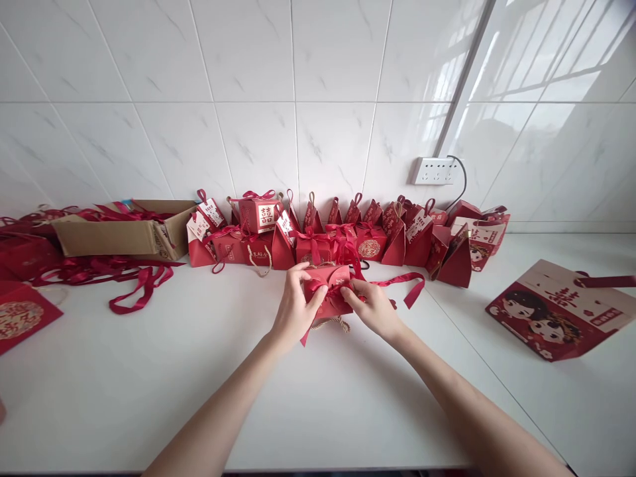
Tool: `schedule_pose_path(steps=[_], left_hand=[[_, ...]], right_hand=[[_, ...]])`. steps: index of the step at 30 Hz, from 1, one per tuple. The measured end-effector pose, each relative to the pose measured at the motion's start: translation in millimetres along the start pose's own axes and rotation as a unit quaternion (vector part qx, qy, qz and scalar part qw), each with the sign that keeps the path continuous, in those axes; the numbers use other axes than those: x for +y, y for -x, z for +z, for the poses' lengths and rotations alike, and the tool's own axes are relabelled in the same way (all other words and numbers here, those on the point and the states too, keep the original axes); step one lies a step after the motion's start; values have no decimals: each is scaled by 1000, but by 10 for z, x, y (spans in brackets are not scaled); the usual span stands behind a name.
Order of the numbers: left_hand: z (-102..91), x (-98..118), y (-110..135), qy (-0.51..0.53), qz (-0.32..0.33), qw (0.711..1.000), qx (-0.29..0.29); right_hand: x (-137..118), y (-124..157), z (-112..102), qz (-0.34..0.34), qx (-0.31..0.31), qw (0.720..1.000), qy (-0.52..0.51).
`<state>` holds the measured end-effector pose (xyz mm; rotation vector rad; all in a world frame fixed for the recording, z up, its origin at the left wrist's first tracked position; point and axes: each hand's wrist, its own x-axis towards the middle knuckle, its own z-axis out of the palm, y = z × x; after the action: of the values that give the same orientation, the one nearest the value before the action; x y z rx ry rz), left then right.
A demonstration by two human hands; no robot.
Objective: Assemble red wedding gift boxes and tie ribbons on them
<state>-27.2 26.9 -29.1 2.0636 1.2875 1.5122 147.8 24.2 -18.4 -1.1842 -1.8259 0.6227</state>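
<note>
A small red gift box (328, 309) with gold print stands in front of me at the middle of the white table. Dark red ribbon (411, 286) crosses its top, one tail trailing off to the right and another hanging at the front left. At the box's left side, my left hand (294, 301) pinches the ribbon between thumb and fingers. My right hand (370, 306) is closed on the ribbon from the right, close to the other thumb. The fingers partly cover the knot or loops. A twisted gold cord (338, 324) shows under the box's front edge.
Several red gift boxes (283, 250) with ribbon bows line the wall. On the left, a cardboard box (109, 237) holds dark red ribbons, with loose ribbon (142, 291) before it. A larger printed box (551, 318) lies right. A power strip (436, 171) is on the tiled wall.
</note>
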Motion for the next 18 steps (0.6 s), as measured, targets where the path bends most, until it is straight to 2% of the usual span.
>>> schedule_pose_path(steps=[5,9,13,18], left_hand=[[86,19,29,-6,-19,999,48],[115,21,41,-21,-20,997,74],[180,-20,60,8,-36,992,118],[235,-69,68,28,-53,988,142]], right_hand=[[5,12,42,-23,15,1000,-6],[23,11,45,-13,9,999,-36],[29,-2,37,18,-12,992,-124],[64,-21,52,53,-42,966,-249]])
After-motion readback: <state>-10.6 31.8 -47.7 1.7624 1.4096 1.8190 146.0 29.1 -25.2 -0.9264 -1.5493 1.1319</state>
